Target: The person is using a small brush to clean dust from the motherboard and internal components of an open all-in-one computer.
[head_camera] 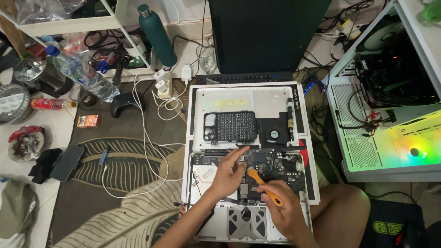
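While the right hand (287,209) pinches an orange pry tool (264,186), left hand (228,173) fingers pressed just ahead on the logic board (275,167); a slip may gouge components.

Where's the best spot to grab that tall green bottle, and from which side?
Probably around the straight middle of the green bottle, coming from its right side, where the floor looks open. The body is a smooth, even cylinder; the shelf leg crowds its left.

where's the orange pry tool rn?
Head view, lower centre: the orange pry tool is in the right hand, tip on the opened laptop's circuit board, just right of the left hand.
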